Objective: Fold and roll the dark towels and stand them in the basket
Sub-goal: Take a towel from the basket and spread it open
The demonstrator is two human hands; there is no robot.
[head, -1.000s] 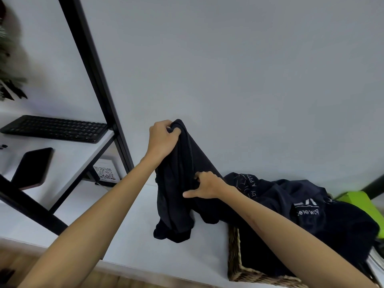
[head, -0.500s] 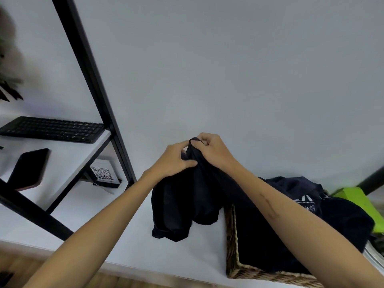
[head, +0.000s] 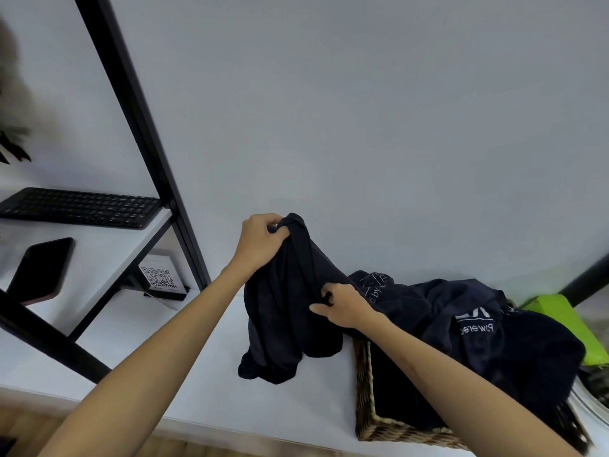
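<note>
A dark towel (head: 283,318) hangs over the white surface, its lower end bunched on the top. My left hand (head: 260,245) grips its upper end, raised. My right hand (head: 342,306) pinches the cloth lower down on its right side. To the right, a wicker basket (head: 365,404) holds a heap of dark towels (head: 487,338) with white print, spilling over its rim.
A black shelf frame (head: 141,127) slants up on the left. On its white shelf lie a black keyboard (head: 82,207) and a dark phone (head: 41,270). A QR-code card (head: 159,278) stands below it. Something bright green (head: 566,321) lies behind the basket.
My hands were together at the towel's top half a second ago. Now the left hand has lifted its end up and left, and the right hand has slid down along the cloth.
</note>
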